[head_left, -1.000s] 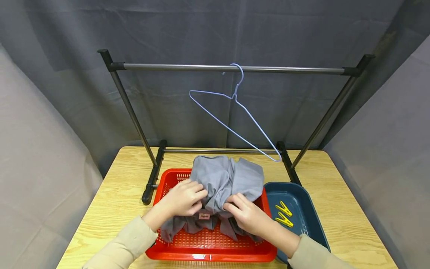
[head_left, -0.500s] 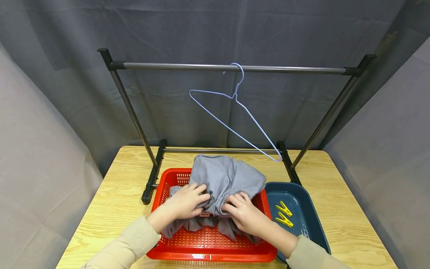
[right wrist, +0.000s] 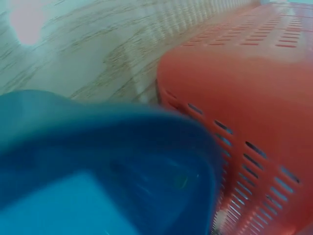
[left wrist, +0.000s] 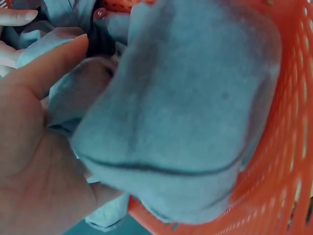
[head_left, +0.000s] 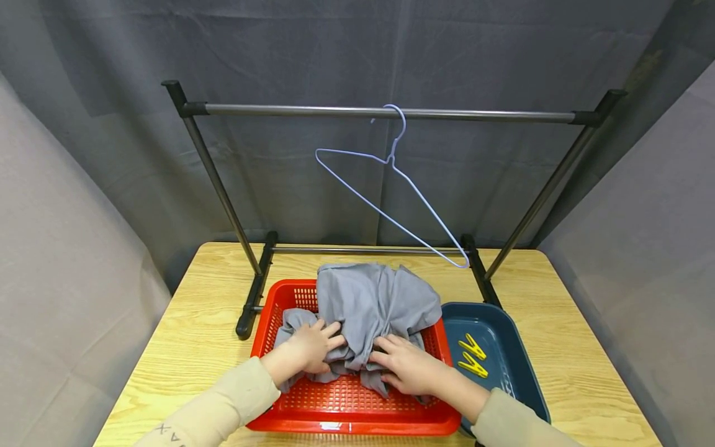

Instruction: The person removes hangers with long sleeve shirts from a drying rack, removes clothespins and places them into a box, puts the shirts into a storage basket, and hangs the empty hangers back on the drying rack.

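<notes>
A crumpled grey garment (head_left: 363, 298) lies bunched in the red basket (head_left: 352, 425), its far part draped over the back rim. In the head view my left hand (head_left: 307, 351) rests at its left side, fingers spread over the cloth. My right hand (head_left: 408, 366) touches the cloth's right side with loosely bent fingers. The left wrist view shows the open palm and thumb of my left hand (left wrist: 39, 147) beside a fold of the garment (left wrist: 171, 107); a small red button (left wrist: 100, 12) shows farther in. Neither my right hand nor the garment appears in the right wrist view.
A lilac hanger (head_left: 408, 177) hangs from the metal rack's top bar (head_left: 279, 112), behind the basket. Right of the basket stands a dark blue tray (head_left: 503, 347) holding yellow clothes pegs (head_left: 473, 366). All stand on a wooden table (head_left: 184, 347), with grey curtains around.
Both hands have moved down and nearer the body, their fingers loosening. The grey garment has sunk lower into the basket and its pink label is now covered.
</notes>
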The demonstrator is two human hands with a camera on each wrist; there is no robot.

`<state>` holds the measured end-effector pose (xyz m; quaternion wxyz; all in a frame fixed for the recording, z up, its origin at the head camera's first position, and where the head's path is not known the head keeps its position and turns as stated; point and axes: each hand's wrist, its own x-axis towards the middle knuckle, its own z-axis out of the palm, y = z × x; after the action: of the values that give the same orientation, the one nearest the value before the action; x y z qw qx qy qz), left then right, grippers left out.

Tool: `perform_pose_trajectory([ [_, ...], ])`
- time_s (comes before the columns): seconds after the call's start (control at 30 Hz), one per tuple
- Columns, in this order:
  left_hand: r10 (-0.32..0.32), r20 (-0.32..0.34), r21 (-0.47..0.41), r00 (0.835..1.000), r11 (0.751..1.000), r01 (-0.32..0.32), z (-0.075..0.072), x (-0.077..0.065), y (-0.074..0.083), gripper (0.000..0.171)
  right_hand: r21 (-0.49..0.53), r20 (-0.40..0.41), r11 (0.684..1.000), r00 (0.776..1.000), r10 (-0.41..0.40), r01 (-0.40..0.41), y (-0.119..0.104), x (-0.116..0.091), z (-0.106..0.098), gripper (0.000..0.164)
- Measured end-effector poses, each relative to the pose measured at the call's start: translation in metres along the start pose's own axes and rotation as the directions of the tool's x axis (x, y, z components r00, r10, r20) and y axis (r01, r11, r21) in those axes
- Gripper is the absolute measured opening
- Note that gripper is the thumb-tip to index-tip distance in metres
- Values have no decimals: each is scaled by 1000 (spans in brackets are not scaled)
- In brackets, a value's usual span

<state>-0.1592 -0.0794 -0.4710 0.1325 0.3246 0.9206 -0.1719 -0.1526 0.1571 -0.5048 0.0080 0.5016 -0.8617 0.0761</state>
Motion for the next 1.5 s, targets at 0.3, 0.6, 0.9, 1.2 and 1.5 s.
perform_pose_trajectory([
  [0.3, -66, 134, -55, 989, 996, 74, 4, 4, 9, 58, -20, 164, 999, 985, 50, -47, 0, -1, 6, 38],
  [0.6, -63, 175, -82, 983, 994, 78, 1, 4, 7, 57, -2, 152, 998, 987, 57, -58, 0, -1, 5, 37],
  [0.9, -29, 126, -210, 992, 976, 55, -13, -3, 0, 47, 82, 195, 993, 979, 65, -82, -3, 0, -25, 33],
  [1.2, 71, -129, -377, 989, 919, -115, -30, -7, -21, 11, 247, -49, 965, 993, 108, -93, 13, -1, -63, 24],
  [1.5, -152, -528, -304, 836, 952, -19, -29, 11, -32, 12, 132, -309, 949, 898, 312, -285, 42, -3, -64, 41],
])
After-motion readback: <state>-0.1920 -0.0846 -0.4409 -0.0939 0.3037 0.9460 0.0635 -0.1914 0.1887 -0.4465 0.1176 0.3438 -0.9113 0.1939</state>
